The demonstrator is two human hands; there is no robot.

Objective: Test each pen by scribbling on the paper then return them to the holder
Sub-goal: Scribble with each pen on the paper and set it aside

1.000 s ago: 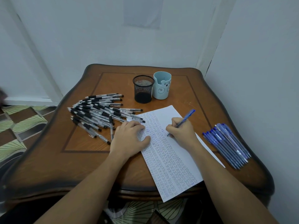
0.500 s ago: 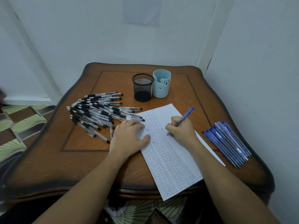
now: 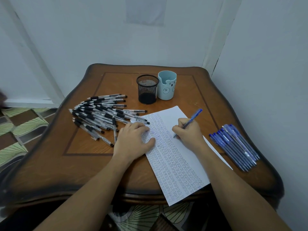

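Pen [image 3: 191, 120], blue: pinched by right hand [image 3: 188, 132], tip on paper [image 3: 180, 164], barrel slanted away rightward. Left hand [image 3: 133, 139]: flat, pressed paper. Mesh holder [image 3: 147, 89] stood beyond both hands, mid-worktop [image 3: 83, 164].

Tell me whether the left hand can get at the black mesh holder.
Probably yes: the left hand rests on the paper holding nothing, and only flat-lying black pens lie between it and the black mesh holder.

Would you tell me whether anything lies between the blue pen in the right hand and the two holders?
Nothing visible does. From the blue pen in the right hand, only paper and bare table lead to the mesh holder and bear cup.
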